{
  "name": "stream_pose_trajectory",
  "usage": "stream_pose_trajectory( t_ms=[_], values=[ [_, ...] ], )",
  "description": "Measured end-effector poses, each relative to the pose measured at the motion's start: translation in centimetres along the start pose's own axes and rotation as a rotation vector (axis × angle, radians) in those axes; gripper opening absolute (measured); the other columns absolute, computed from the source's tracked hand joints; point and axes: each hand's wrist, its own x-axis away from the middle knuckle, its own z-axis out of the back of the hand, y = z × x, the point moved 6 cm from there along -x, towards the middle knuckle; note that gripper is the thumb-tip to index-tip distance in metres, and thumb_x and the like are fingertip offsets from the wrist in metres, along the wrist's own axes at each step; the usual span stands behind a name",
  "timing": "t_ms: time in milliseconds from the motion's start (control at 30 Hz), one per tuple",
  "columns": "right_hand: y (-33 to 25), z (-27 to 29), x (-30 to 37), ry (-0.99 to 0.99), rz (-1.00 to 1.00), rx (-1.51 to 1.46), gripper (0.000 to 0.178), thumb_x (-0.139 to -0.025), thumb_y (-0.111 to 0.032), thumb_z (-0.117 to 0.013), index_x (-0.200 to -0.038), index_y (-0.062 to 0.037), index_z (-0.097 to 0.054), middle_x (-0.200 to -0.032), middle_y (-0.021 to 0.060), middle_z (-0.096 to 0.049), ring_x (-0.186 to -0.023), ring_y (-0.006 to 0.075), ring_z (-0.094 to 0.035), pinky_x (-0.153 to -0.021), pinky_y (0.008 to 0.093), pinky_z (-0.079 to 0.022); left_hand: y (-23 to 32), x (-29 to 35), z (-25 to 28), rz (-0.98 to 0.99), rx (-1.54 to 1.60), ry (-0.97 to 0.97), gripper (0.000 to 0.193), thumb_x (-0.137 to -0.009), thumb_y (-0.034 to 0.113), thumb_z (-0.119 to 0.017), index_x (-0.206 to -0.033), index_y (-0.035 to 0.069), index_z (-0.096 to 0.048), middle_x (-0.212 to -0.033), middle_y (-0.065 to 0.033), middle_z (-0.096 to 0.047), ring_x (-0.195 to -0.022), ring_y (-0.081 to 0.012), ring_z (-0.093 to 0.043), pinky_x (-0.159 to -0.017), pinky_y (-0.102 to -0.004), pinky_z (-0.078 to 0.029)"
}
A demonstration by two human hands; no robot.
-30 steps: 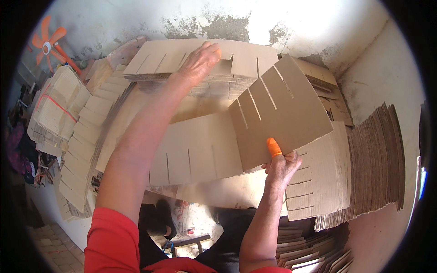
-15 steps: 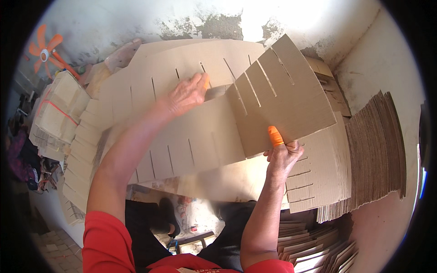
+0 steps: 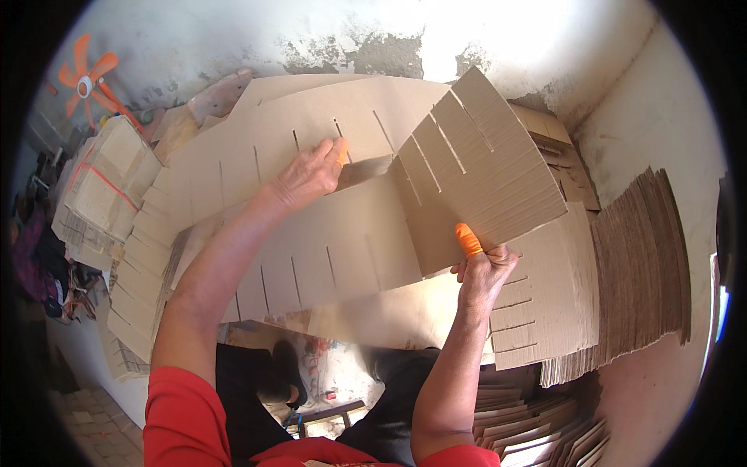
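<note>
My left hand (image 3: 309,173) is closed on the edge of a slotted cardboard sheet (image 3: 241,144) that stands at the far side, its fingers beside one of the slots. An orange finger cover shows at its fingertips. My right hand (image 3: 486,279) grips the lower right edge of a tilted slotted cardboard piece (image 3: 490,171), its thumb in an orange cover lying on the face. Between the hands, a nearer slotted cardboard panel (image 3: 334,226) meets that tilted piece along a crease or joint; which one, I cannot tell. A dark gap shows behind the panel, next to my left fingers.
Stacked cardboard sheets (image 3: 642,265) stand at the right, beside a slotted pile (image 3: 545,303). More pieces (image 3: 537,420) lie below right. A bundle tied with red strap (image 3: 109,183) sits at the left, near an orange fan (image 3: 85,86). A peeling wall (image 3: 381,54) bounds the back.
The tilted piece has come slightly down and left, its slots shifting against the sheet behind. My left hand is a little lower, still gripping. The whole view has also shifted slightly.
</note>
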Motion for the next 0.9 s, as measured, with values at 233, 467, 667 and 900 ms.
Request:
stream_pose_trajectory(
  t_ms=[233,467,667,900],
  values=[
    [0.0,-0.3,0.0,-0.007,0.020,-0.002,0.009,-0.084,0.001,-0.062,-0.077,-0.0007,-0.068,-0.050,0.0016,-0.054,-0.034,0.0039,-0.042,-0.032,0.0205,-0.039,0.6,0.4,0.5,-0.076,0.059,0.061,0.025,-0.067,0.004,-0.062,-0.087,-0.011,-0.065,-0.122,-0.0208,-0.055,-0.096,-0.0240,-0.055,-0.070,-0.0320,-0.054],
    [0.3,-0.5,0.2,0.024,0.034,-0.014,0.013,-0.080,-0.004,-0.072,-0.069,-0.0026,-0.066,-0.050,-0.0026,-0.049,-0.038,0.0028,-0.040,-0.034,0.0210,-0.034,4.0,1.0,2.9,-0.279,0.087,0.125,0.029,-0.065,0.003,-0.064,-0.091,-0.011,-0.067,-0.118,-0.0240,-0.058,-0.085,-0.0227,-0.054,-0.063,-0.0281,-0.053],
    [0.9,-0.5,0.3,0.043,0.110,0.046,0.010,-0.081,0.003,-0.063,-0.073,-0.0014,-0.068,-0.051,0.0002,-0.052,-0.036,0.0039,-0.043,-0.032,0.0206,-0.039,7.0,2.4,5.3,-0.305,0.101,0.139,0.032,-0.066,0.005,-0.065,-0.093,-0.011,-0.067,-0.115,-0.0268,-0.059,-0.079,-0.0220,-0.053,-0.060,-0.0286,-0.052],
    [-1.4,-2.9,2.6,0.031,0.238,0.219,0.007,-0.084,0.001,-0.069,-0.086,0.0055,-0.064,-0.073,-0.0011,-0.062,-0.068,0.0060,-0.045,-0.061,0.0230,-0.042,12.8,5.7,10.0,-0.290,0.180,0.090,0.035,-0.070,0.012,-0.066,-0.098,-0.010,-0.066,-0.113,-0.0247,-0.060,-0.076,-0.0209,-0.053,-0.061,-0.0290,-0.050]
  ],
)
